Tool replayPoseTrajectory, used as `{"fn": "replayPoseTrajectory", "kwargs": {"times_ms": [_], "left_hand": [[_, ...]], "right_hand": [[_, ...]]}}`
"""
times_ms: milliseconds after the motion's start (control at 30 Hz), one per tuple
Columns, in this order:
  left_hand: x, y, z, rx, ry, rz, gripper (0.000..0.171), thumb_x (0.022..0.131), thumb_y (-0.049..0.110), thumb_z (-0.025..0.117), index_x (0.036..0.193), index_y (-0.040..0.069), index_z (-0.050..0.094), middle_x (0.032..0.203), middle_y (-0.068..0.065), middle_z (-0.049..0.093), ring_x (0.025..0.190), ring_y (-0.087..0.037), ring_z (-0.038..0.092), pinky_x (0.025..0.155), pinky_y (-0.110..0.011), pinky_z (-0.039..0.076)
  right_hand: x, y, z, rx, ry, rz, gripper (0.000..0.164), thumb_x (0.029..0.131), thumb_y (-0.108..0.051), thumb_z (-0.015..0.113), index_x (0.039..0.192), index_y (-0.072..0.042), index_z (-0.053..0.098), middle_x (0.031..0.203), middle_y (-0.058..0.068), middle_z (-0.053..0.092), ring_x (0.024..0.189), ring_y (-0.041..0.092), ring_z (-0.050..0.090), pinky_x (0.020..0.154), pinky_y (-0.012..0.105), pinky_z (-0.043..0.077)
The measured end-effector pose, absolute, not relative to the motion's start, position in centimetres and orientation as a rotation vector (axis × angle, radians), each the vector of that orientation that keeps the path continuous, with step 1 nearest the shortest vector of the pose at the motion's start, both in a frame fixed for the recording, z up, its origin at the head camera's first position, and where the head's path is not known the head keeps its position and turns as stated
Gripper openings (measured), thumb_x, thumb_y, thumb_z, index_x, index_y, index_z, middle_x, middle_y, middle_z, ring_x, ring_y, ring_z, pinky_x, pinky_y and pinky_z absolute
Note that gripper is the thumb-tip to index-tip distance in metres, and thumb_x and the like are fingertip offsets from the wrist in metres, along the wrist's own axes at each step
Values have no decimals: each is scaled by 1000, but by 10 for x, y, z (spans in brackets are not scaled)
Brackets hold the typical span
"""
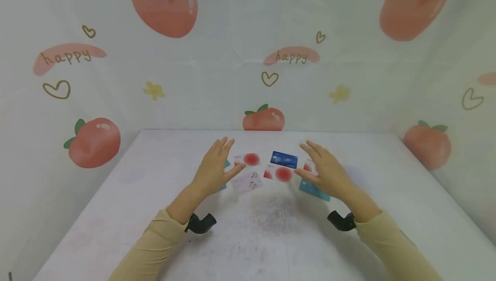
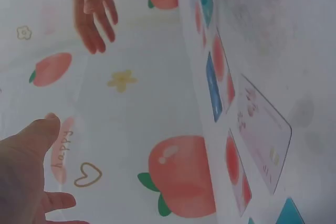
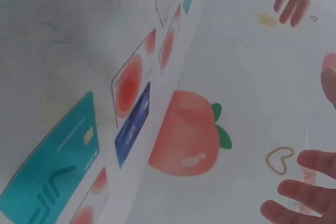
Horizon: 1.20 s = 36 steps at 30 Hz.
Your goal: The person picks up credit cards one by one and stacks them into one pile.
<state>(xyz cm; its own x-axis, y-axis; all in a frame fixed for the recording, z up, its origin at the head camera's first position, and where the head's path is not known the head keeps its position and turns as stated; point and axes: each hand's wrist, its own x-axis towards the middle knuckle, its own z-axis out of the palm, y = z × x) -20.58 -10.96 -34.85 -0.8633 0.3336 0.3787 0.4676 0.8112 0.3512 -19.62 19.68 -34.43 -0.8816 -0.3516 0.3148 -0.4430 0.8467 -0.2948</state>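
Note:
Both hands hover above the table with fingers spread and nothing in them. In the head view my left hand [image 1: 213, 169] is over the left end of a group of cards, partly covering a teal card [image 1: 227, 163]. Beside its thumb lie a white card with a red circle [image 1: 248, 159] and a pale pink card [image 1: 247, 182]. My right hand [image 1: 327, 171] is over the right end, near another teal card [image 1: 314, 189] and a partly hidden red-and-white card [image 1: 310, 166]. Between the hands, a dark blue card [image 1: 284, 159] overlaps a red-circle card [image 1: 278, 173].
The cards lie flat on a white table [image 1: 267, 246] with faint smudges. Behind it hangs a white backdrop [image 1: 217, 87] printed with red fruit, hearts and "happy". A black wrist mount [image 1: 201, 223] sits under the left wrist, and another [image 1: 342, 220] under the right.

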Motion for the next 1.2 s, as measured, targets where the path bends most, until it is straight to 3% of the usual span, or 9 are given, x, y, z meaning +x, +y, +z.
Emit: {"fn": "replayPoseTrajectory", "kwargs": {"times_ms": [133,400,800,933,1200], "left_hand": [[-205,-103,-348,-637,-2766,-841,69,88,41,59,142,5,35,148,-18,34,137,-36,32,107,-54,32],[-209,-83,-354,-632,-2910,-1144,64,89,44,56,142,12,37,147,-8,37,136,-27,36,107,-49,35],[-222,-49,-372,-857,-2937,-1398,56,89,35,60,135,6,45,134,-12,51,120,-28,51,95,-44,47],[-227,-36,-378,-922,-2932,-1436,54,88,31,63,133,4,48,130,-14,54,115,-29,55,92,-40,49],[-233,-10,-385,-913,-3010,-1463,50,87,33,64,129,9,52,125,-8,57,104,-18,54,83,-26,50]], "right_hand": [[-193,204,-346,564,-2808,602,67,84,-33,68,139,-5,40,142,20,40,130,38,39,102,55,37],[-187,220,-360,552,-2821,678,57,83,-26,69,130,-1,48,128,21,52,120,37,50,97,52,43],[-184,241,-375,396,-2930,801,57,82,-24,70,128,2,51,117,22,57,97,33,58,82,47,51],[-184,246,-378,391,-2934,834,53,79,-21,73,121,6,54,111,23,59,90,31,60,77,43,52],[-186,256,-385,302,-3040,934,49,79,-23,73,114,6,56,103,23,61,87,28,58,75,40,53]]}}
